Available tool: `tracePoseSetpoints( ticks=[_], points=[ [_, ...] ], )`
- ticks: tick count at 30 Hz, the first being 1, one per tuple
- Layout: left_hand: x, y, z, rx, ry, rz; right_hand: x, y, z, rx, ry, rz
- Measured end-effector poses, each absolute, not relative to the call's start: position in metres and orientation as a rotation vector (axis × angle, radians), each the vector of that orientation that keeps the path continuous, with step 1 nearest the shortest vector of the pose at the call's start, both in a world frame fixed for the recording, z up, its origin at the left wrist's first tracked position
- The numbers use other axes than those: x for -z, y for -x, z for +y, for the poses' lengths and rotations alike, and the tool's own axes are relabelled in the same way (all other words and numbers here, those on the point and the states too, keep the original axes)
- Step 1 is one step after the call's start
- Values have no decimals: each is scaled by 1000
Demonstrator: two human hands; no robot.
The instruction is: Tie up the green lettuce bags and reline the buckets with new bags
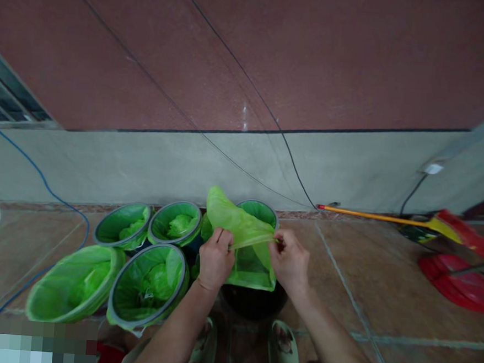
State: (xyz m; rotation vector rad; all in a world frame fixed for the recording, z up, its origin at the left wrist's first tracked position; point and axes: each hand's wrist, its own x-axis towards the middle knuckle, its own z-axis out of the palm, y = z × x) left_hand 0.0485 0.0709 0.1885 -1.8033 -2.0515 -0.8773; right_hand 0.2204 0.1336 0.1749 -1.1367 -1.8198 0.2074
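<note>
Your left hand (pixel 216 255) and right hand (pixel 289 258) each have thumb and fingertips clamped on the edge of a light-green bag (pixel 239 223), which is drawn taut between the two grips, while its loose end flares upward beyond your left fingers. To the left of your left fingers stand four containers in which lining appears complete: the near bin (pixel 129 284), the outer bin (pixel 58 285), the rear-left bin (pixel 110 227) and the rear-middle bin (pixel 162 220), each with green sheeting spread inside and a green bunch at the bottom. Just beyond your fingers, partly hidden by the bag, a further bin (pixel 260 210) also shows green inside. Below your fingertips, a green panel (pixel 252 271) hangs over a dark container (pixel 253 307); whether this panel belongs to the held bag or to a separate liner cannot be told. The work therefore seems well advanced on your left and unfinished at your fingertips, where the bag is in hand but not yet settled over a rim. Well to the right of your right fingers, an orange-handled broom (pixel 376 216) and a red dustpan (pixel 446 281) lie apart from the work.
</note>
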Motion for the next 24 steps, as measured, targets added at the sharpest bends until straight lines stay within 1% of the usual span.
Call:
tracePoseSetpoints(
  ticks=[4, 7, 13, 18, 20, 22, 24],
  points=[
    [-188, -31, 74, 892, 1664, -2187, -181, -236, 146, -288, 1237, -1559],
    [-186, -14, 76, 927, 1547, -2267, -187, -248, 157, -363, 1226, -1372],
    [-194, 14, 71, 884, 1362, -2427, -193, -279, 180, -340, 1212, -1089],
    [-198, 39, 66, 921, 1175, -2655, -180, -307, 195, -336, 1286, -1001],
    [-192, 47, 66, 1066, 1146, -2765, -171, -314, 198, -362, 1324, -995],
    [-187, 52, 69, 1345, 1092, -2878, -167, -317, 199, -399, 1393, -1022],
    [-192, 54, 74, 1681, 1021, -2940, -178, -318, 201, -457, 1454, -1073]
  ],
)
